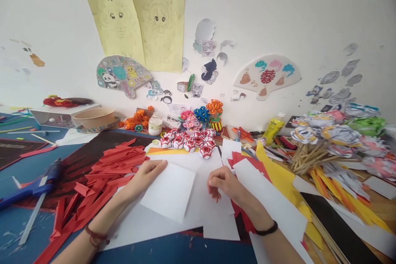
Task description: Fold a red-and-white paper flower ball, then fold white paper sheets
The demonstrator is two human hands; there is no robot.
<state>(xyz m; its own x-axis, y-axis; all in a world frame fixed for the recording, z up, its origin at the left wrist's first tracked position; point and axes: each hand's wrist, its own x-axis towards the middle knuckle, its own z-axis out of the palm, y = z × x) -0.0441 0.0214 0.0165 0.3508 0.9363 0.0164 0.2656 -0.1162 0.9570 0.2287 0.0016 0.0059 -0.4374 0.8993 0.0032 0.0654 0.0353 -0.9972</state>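
Observation:
Between thumb and fingers, my left hand (150, 173) pinches the upper left corner of a square white paper sheet (170, 194). That square is slightly raised at an angle over larger white paper (133, 225) spread on the work area. Off to its right hovers my right hand (223, 181), fingers curled in and apart from the square; whether anything small is in them is hidden. Folded red paper strips (111, 169) lie in a heap beside my left forearm. Just beyond the sheets sits a cluster of red-and-white paper flowers (189, 141).
A blue hot glue gun (40, 185) with a glue stick lies at the left. Paper flowers on sticks (309, 136), yellow paper (278, 177) and a black notebook (337, 227) crowd the right. A glue jar (155, 125) and yellow bottle (274, 127) stand near the wall.

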